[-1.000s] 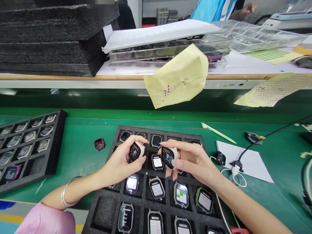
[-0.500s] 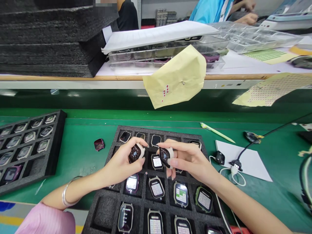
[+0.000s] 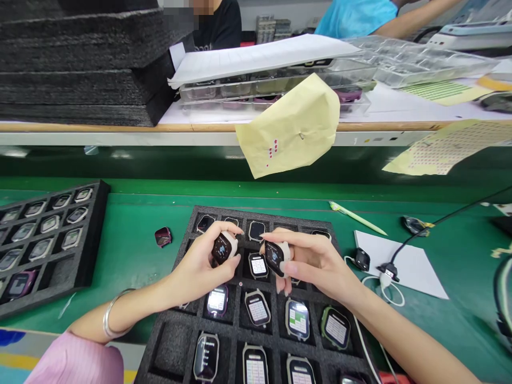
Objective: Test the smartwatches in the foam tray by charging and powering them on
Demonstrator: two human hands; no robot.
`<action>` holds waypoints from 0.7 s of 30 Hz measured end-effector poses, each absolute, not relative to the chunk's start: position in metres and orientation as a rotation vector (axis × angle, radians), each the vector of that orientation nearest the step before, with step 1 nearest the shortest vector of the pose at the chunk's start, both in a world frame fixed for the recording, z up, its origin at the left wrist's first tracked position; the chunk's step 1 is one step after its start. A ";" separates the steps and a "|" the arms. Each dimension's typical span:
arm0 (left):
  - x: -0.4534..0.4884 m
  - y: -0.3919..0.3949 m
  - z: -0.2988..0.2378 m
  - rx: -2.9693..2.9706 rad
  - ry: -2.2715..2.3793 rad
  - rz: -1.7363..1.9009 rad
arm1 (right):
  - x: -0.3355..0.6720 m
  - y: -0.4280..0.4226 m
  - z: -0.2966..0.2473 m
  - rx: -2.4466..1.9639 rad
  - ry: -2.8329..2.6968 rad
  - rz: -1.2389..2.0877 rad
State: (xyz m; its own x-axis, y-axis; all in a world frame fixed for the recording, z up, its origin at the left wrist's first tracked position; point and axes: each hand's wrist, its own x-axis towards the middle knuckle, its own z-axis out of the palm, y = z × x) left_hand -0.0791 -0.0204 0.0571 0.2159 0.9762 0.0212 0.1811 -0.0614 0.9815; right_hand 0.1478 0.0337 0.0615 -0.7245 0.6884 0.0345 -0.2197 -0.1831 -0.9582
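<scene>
Between the fingers and thumb of my left hand (image 3: 208, 266) is a smartwatch (image 3: 223, 248) with a pale case and a lit dark dial. My right hand (image 3: 312, 261) grips a similar pale smartwatch (image 3: 276, 257), its screen facing left. Both are held above a black foam tray (image 3: 172, 341) whose square pockets hold several strapless watches. Among these are a watch with a white table on its screen (image 3: 258, 265), a watch with a partly green screen (image 3: 297, 319) and a green-cased watch (image 3: 335, 326). One pocket at the tray's lower left has no watch.
A second foam tray of watches (image 3: 86, 266) stands at left, near a loose purple watch (image 3: 163, 237). At right are a pen (image 3: 358, 217), white paper (image 3: 424, 272) and cables (image 3: 394, 271). The shelf (image 3: 192, 136) above carries clear plastic trays (image 3: 224, 90); co-workers sit behind it.
Both my hands keep hold of the watches and have barely moved; the right-hand watch is turned slightly more toward me. Behind the shelf, the co-worker in blue has raised an arm.
</scene>
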 end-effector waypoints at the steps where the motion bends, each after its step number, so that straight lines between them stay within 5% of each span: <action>1: -0.079 -0.021 0.058 1.478 1.163 0.988 | 0.148 0.034 0.061 -0.559 -1.484 1.954; 21: -0.079 -0.012 0.058 1.058 1.103 0.912 | 0.144 0.036 0.059 -0.646 -1.352 2.110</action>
